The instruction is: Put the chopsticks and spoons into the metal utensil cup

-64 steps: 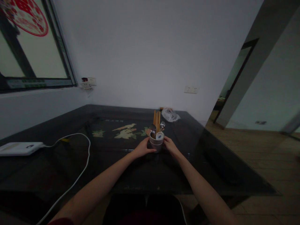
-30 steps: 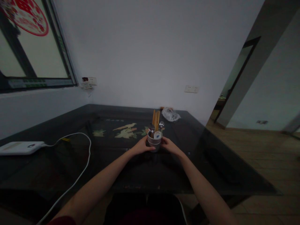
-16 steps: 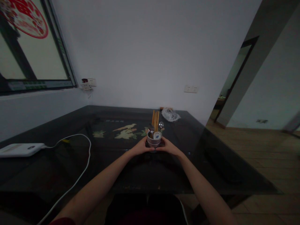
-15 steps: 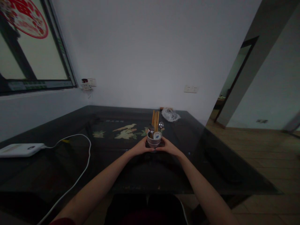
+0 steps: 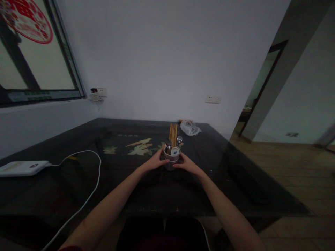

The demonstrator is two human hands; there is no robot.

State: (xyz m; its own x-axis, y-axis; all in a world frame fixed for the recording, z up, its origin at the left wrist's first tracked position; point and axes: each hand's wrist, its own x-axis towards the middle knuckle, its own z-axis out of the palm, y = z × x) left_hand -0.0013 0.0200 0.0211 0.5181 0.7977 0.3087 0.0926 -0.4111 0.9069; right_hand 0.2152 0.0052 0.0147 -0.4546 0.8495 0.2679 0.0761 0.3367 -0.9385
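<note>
Left fingers (image 5: pixel 164 162) now higher on cup (image 5: pixel 171 158)

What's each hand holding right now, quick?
Left hand: holding the cup at its left side.
Right hand: holding the same cup at its right side.

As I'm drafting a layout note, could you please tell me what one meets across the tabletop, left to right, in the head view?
White device, white cable loop, printed leaf motif, left hand, cup holding chopsticks, right hand, long dark object.

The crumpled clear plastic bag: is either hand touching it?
No, the left hand and right hand hold the grey round cup; the bag lies beyond it.
</note>
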